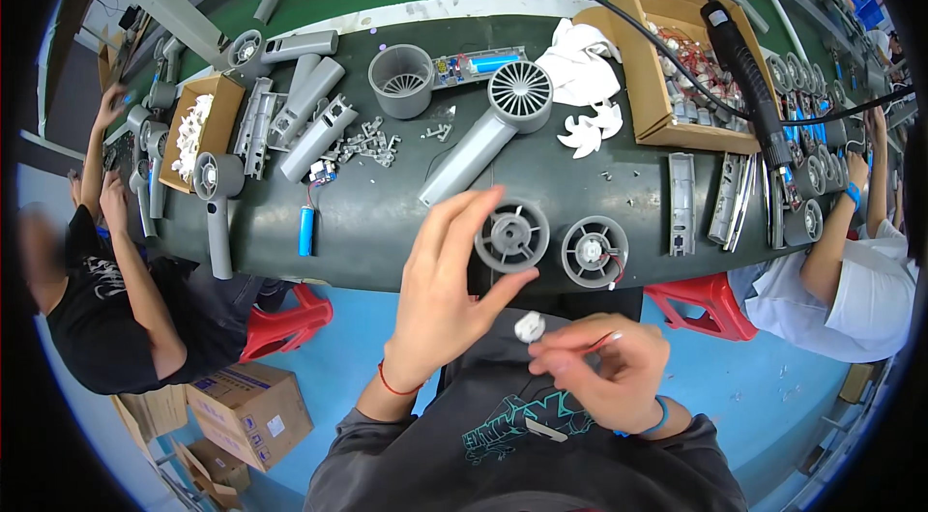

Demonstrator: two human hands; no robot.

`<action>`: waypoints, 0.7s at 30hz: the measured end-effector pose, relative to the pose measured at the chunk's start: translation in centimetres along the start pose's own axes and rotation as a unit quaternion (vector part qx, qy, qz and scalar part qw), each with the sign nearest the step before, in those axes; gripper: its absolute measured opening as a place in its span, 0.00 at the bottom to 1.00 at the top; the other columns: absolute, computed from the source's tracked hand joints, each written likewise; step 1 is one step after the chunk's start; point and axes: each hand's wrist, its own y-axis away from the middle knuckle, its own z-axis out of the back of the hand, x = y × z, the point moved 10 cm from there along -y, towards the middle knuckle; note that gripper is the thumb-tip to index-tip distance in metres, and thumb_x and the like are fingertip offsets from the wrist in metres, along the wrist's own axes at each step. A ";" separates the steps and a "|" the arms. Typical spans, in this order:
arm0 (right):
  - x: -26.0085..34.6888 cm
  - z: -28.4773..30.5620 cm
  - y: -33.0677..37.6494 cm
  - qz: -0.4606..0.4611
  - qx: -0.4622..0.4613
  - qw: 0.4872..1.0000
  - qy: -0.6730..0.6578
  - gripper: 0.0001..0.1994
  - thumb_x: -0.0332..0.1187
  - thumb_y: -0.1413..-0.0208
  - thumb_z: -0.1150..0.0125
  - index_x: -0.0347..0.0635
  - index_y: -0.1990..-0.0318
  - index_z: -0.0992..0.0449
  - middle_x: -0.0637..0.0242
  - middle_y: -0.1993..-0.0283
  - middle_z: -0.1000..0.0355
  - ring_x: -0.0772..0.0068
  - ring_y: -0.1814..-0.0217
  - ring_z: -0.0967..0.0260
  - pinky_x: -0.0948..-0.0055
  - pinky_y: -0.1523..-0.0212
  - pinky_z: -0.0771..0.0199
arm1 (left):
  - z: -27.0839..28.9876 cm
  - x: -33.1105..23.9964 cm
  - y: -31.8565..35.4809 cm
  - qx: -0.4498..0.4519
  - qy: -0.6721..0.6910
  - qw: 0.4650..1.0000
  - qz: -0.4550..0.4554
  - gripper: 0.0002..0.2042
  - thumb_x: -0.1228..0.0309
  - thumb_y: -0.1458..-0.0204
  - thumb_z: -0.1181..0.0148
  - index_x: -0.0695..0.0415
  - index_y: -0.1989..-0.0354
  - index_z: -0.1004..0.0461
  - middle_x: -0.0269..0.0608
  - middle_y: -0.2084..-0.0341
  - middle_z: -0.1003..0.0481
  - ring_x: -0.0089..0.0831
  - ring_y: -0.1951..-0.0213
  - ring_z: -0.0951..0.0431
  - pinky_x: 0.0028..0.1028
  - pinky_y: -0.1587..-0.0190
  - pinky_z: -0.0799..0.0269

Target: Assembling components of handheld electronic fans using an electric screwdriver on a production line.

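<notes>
My left hand (437, 285) grips a round grey fan housing (512, 235) by its rim at the table's near edge, thumb below and fingers above. Spokes run from the housing's hub to its ring. Closer to my body, my right hand (611, 367) pinches a small white motor (530, 326) with thin wires trailing between the fingers. The motor is apart from the housing. Just right of the held housing lies a second grey housing (594, 251), with a white motor at its centre and a red wire. Beyond them rests a grey handheld fan (493, 125).
Small grey plastic parts (372, 143) lie scattered at left, near a blue battery (306, 231). A cardboard box (691, 130) of wired motors stands at right, under a black electric screwdriver (754, 77) on a cord. White fan blades (590, 129) lie mid-table. People sit on both sides.
</notes>
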 end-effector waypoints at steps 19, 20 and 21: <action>-1.6 -1.2 -1.9 0.045 -0.066 0.991 0.107 0.10 0.15 0.47 0.38 0.30 0.57 0.22 0.58 0.63 0.23 0.79 0.73 0.26 0.83 0.73 0.26 | 0.5 1.0 2.8 -0.013 0.007 0.999 0.043 0.36 0.76 0.68 0.25 0.56 0.43 0.30 0.47 0.52 0.34 0.46 0.53 0.30 0.38 0.53 0.30; -1.3 -0.9 -1.8 0.047 -0.080 0.989 0.117 0.11 0.14 0.49 0.37 0.30 0.58 0.22 0.58 0.63 0.23 0.78 0.72 0.26 0.83 0.72 0.25 | 0.5 1.0 2.7 -0.014 0.009 0.999 0.045 0.36 0.76 0.68 0.25 0.56 0.43 0.30 0.47 0.52 0.34 0.46 0.53 0.30 0.38 0.53 0.30; -1.3 -0.8 -1.7 0.047 -0.078 0.989 0.119 0.11 0.14 0.49 0.37 0.30 0.58 0.22 0.58 0.63 0.23 0.78 0.72 0.26 0.83 0.72 0.25 | 0.5 0.9 2.8 -0.015 0.005 0.999 0.041 0.36 0.76 0.67 0.25 0.55 0.43 0.30 0.47 0.52 0.34 0.47 0.53 0.30 0.38 0.52 0.30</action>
